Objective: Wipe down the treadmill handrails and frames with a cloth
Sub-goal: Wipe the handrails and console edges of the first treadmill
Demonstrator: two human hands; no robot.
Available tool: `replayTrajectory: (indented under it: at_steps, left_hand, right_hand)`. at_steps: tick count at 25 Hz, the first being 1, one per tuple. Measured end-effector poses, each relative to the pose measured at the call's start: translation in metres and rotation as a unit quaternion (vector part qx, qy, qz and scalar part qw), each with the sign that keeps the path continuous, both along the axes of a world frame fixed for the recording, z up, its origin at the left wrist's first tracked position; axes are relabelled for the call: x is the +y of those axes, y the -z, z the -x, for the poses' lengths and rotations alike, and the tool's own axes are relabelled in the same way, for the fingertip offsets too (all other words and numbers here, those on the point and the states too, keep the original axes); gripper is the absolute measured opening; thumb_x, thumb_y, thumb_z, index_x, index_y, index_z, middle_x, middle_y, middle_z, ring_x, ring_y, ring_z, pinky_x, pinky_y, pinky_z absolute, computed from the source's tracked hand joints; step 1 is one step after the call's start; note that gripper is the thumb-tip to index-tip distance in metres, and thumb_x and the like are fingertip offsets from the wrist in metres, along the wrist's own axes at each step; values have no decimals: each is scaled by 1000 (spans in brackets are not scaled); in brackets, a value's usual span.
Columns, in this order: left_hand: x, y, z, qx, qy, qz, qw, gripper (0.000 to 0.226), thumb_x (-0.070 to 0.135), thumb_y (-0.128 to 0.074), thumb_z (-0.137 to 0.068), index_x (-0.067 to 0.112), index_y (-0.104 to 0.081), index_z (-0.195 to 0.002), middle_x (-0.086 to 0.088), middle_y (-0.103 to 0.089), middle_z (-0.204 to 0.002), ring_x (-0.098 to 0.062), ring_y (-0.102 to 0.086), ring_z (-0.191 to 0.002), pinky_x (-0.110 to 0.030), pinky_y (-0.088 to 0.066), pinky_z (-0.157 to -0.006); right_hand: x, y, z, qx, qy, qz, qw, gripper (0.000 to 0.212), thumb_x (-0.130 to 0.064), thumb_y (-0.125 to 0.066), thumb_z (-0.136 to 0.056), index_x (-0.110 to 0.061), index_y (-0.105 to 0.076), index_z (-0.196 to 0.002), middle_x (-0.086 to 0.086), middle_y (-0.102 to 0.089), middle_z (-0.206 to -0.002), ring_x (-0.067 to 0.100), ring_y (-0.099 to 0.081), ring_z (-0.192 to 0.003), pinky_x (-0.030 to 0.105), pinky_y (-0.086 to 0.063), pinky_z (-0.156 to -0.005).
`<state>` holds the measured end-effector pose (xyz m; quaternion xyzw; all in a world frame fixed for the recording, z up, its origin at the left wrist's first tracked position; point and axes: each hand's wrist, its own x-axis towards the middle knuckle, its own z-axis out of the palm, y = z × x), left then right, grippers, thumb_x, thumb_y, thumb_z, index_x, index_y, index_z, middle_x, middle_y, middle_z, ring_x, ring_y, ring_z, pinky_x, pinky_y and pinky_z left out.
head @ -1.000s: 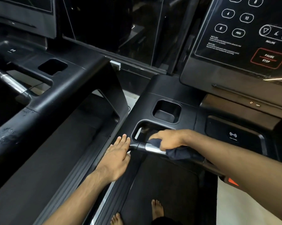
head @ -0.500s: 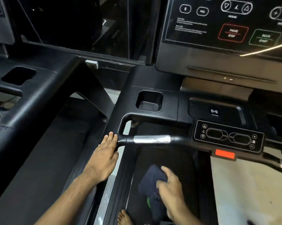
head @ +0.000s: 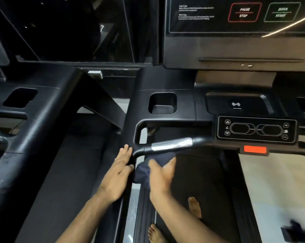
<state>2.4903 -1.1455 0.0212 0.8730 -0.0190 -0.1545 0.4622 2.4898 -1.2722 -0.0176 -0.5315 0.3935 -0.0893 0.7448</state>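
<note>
The dark blue cloth (head: 144, 170) is bunched just below the centre of the frame, directly under the handrail (head: 171, 144) with its silver grip section. The right hand (head: 161, 174) grips it from the right; blur hides how the fingers lie. Beside it on the left, the left hand (head: 119, 170) lies flat, fingers straight and together, against the black side frame (head: 130, 127). A bare foot (head: 194, 206) stands on the belt (head: 204, 179) below.

lays the left hand (head: 120, 174) flat, palm down, fingers straight and pointing forward; grips a cloth (head: 142, 172) in the blurred right hand (head: 161, 176) just beside it; stretches both bare forearms forward.
</note>
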Motion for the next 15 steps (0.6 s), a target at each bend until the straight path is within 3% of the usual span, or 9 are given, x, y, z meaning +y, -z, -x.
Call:
replayTrajectory:
  at_steps: [3,6,8,10,11,13,15]
  left_hand:
    - [5,-1,4,5,-4,16,1000,52,10,-39,-104,25,-25,-152,17,-11,-160,10,-1,-144,-15,0,-118]
    - [7,1,7,12,14,1,1000,50,17,-35,-106,24,-21,-153,18,-7,-160,11,2,-144,-18,0,-120]
    - [8,0,9,18,15,1,1000,50,19,-33,-106,23,-19,-154,19,-5,-160,11,3,-143,-20,0,-120]
    - [9,-2,13,25,18,3,1000,50,21,-32,-106,23,-18,-154,19,-5,-160,12,3,-143,-21,0,-121]
    - [10,-1,15,23,20,2,1000,50,22,-31,-106,23,-18,-154,19,-5,-160,13,3,-143,-20,0,-121]
    - [11,0,17,22,15,9,1000,49,22,-31,-106,23,-19,-154,19,-6,-161,14,1,-143,-19,-1,-121]
    - [11,-1,21,24,7,20,999,49,22,-32,-106,24,-20,-153,19,-7,-161,14,1,-142,-18,-1,-120]
  right_hand:
    - [2,3,-8,2,49,-10,999,87,-11,-70,-74,-19,-29,-151,3,-47,-143,20,-53,-126,40,-40,-112]
    - [16,-2,0,5,-56,-18,998,69,-9,-67,-76,-15,-40,-139,7,-59,-128,23,-61,-114,48,-46,-107]
    - [19,-2,4,30,-59,2,998,59,-6,-66,-79,-20,-44,-132,8,-62,-123,25,-63,-111,51,-48,-103]
    - [19,-2,4,41,-66,12,997,70,-15,-67,-74,-20,-40,-138,11,-57,-133,28,-59,-119,50,-46,-106]
    - [20,-4,9,42,-127,26,991,76,-14,-67,-75,-19,-36,-144,9,-55,-137,26,-57,-122,45,-45,-108]
    - [17,-10,25,26,-315,122,941,81,-5,-64,-82,-19,-29,-153,3,-54,-139,18,-55,-122,32,-45,-103]
    - [2,-10,45,17,-482,283,829,83,0,-60,-84,-25,-27,-156,2,-57,-135,19,-57,-119,23,-45,-93]
